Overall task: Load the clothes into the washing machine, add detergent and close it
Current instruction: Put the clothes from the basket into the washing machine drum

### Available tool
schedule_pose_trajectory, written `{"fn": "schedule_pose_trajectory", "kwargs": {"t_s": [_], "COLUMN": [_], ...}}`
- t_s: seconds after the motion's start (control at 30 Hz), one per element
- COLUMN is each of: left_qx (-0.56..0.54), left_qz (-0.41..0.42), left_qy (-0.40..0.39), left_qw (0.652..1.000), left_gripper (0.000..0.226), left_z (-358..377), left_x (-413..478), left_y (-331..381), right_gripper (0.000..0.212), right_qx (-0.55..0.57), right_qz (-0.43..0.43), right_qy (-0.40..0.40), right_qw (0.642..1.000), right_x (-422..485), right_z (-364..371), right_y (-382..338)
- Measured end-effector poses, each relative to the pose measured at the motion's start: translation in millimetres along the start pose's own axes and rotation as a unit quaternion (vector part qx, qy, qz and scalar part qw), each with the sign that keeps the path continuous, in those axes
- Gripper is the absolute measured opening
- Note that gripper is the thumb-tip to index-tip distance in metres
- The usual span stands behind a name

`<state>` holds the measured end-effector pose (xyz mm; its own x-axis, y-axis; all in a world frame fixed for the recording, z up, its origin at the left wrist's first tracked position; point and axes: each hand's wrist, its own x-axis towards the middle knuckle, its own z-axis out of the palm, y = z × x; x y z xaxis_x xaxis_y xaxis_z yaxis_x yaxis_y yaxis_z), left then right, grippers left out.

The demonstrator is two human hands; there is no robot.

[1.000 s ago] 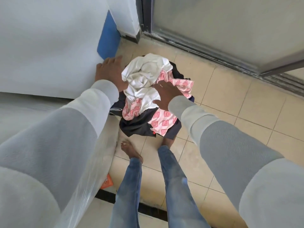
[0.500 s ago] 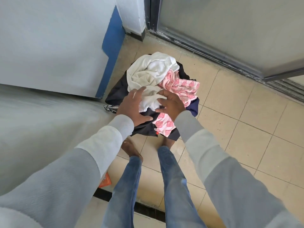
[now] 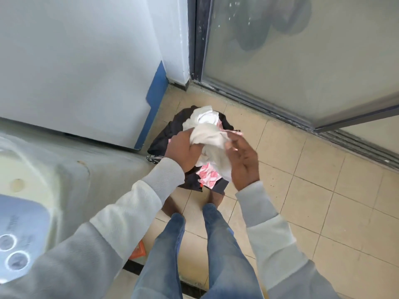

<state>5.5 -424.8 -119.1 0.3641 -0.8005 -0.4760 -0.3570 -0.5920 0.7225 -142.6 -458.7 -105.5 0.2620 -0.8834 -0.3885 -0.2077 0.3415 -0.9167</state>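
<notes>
We clench L hand [image 3: 183, 147] on crumpled soft white cloth [image 3: 211, 137], long axis near-to-far; R hand [image 3: 244, 162] touches it, hold unclear.

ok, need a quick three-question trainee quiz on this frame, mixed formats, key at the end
1. True or false: the left hand grips the white garment.
2. Where does the clothes pile lie? A in a basket; B on the tiled floor; C on a chair.
3. Fill in: the patterned garment showing below the white one is ___ and white.
Key: 1 true; 2 B; 3 pink.
</notes>
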Motion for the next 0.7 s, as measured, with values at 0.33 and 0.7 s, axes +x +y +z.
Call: {"fn": "schedule_pose_trajectory", "kwargs": {"t_s": [0.33, 0.7], "left_qx": [-0.300, 0.255], "left_qz": [-0.099, 0.302], "left_qy": [-0.097, 0.185], "left_qw": [0.944, 0.900], "left_gripper": [0.042, 0.127], "left_z": [-77.7, -129.7], "left_x": [-63.6, -148.5], "left_y": [100.9, 119.1], "right_gripper": [0.048, 0.047], "right_qx": [-0.245, -0.448], "right_qz": [-0.038, -0.185], "right_qy": [-0.088, -0.150], "right_qw": [0.965, 0.862], "right_x": [-35.5, -59.8], "right_z": [-0.3, -7.6], "right_y": [-72.8, -167.5]}}
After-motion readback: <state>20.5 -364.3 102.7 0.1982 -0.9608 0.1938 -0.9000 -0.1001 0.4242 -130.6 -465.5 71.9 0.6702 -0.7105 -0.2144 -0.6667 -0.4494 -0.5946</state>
